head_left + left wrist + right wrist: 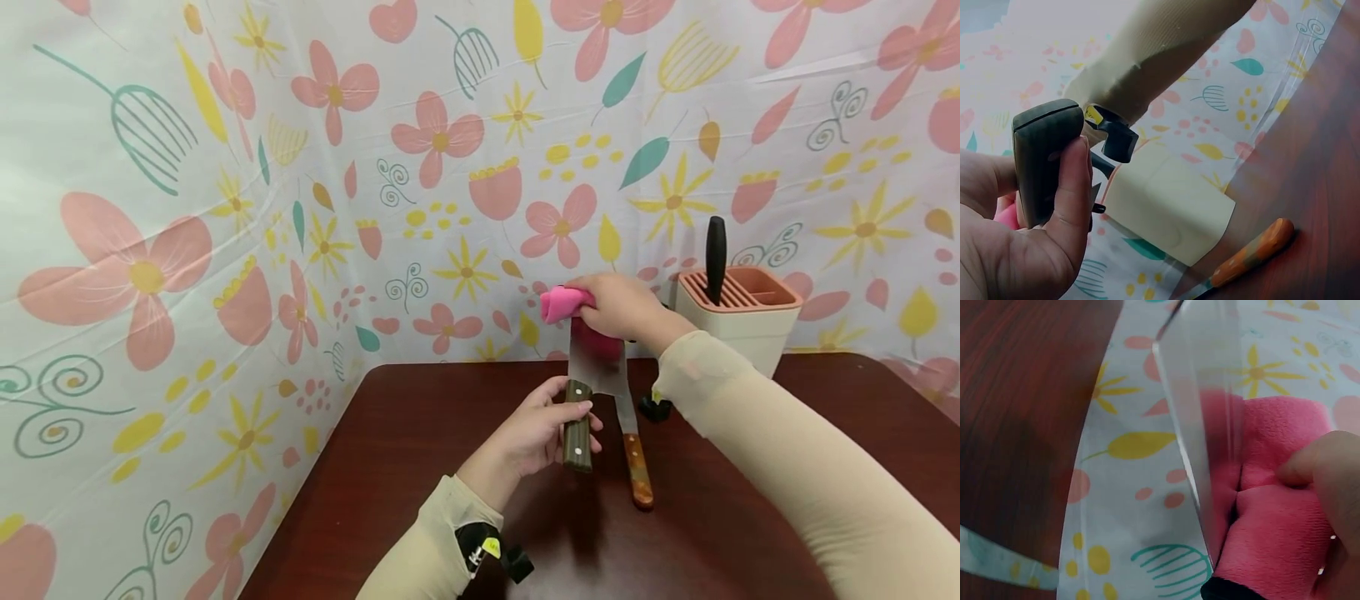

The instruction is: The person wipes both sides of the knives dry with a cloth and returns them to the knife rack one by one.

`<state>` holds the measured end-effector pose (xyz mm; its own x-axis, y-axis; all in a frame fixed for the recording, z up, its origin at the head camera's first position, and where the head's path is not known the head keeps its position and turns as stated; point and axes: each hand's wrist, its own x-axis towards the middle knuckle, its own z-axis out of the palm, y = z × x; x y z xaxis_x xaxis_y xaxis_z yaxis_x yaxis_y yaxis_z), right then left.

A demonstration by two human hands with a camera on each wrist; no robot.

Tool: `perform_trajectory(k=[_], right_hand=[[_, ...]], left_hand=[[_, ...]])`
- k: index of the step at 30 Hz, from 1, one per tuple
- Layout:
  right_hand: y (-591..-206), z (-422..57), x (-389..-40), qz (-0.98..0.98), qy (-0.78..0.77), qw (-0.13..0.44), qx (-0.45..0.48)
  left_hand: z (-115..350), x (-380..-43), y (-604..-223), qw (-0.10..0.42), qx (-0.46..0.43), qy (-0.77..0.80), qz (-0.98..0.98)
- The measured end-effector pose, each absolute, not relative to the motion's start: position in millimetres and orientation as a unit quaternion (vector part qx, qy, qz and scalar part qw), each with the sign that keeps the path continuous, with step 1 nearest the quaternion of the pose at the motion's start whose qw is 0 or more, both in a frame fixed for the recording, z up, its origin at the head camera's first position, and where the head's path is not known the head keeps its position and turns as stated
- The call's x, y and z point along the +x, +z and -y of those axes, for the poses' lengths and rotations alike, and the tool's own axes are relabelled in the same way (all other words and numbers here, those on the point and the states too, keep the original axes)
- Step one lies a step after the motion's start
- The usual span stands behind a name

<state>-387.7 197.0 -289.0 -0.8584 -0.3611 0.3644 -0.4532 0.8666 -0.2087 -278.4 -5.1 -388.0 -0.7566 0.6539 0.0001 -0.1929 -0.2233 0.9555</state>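
My left hand [534,432] grips the dark handle of a cleaver [577,429], holding it raised above the table with the broad blade pointing away from me. Against the blade, near its far end, my right hand [624,307] holds a folded pink cloth [564,303]. Seen from the right wrist, the cloth [1285,531] lies along the shiny blade [1188,406], which reflects the pink. Fingers of the right hand press into the cloth. Just right of the cleaver, a second knife with an orange-brown handle [638,473] lies on the table, its blade partly hidden.
A cream knife block [738,337] with an orange slotted top stands at the back right of the dark wooden table [420,467]. One black-handled knife [716,258] is in its slots. Flower-patterned fabric [465,208] hangs behind and to the left.
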Motion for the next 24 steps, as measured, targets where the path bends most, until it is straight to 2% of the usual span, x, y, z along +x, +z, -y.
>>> perform_trajectory(k=[6,12,24], right_hand=[[-296.6,-200.8,-383.4,0.947,0.181,0.157,0.213],[-307.9,-208.1,-372.2,0.934,0.205,0.179,0.232],[-329.3,-209.9,-337.7,0.915,0.250,0.183,0.258]], left_hand=[[5.9,-279.7,-388.0,0.277,0.201,0.756,-0.558],[8.0,-281.7,-386.6,0.271,0.190,0.763,-0.556],[10.1,-285.2,-388.8,0.266,0.189,0.760,-0.562]])
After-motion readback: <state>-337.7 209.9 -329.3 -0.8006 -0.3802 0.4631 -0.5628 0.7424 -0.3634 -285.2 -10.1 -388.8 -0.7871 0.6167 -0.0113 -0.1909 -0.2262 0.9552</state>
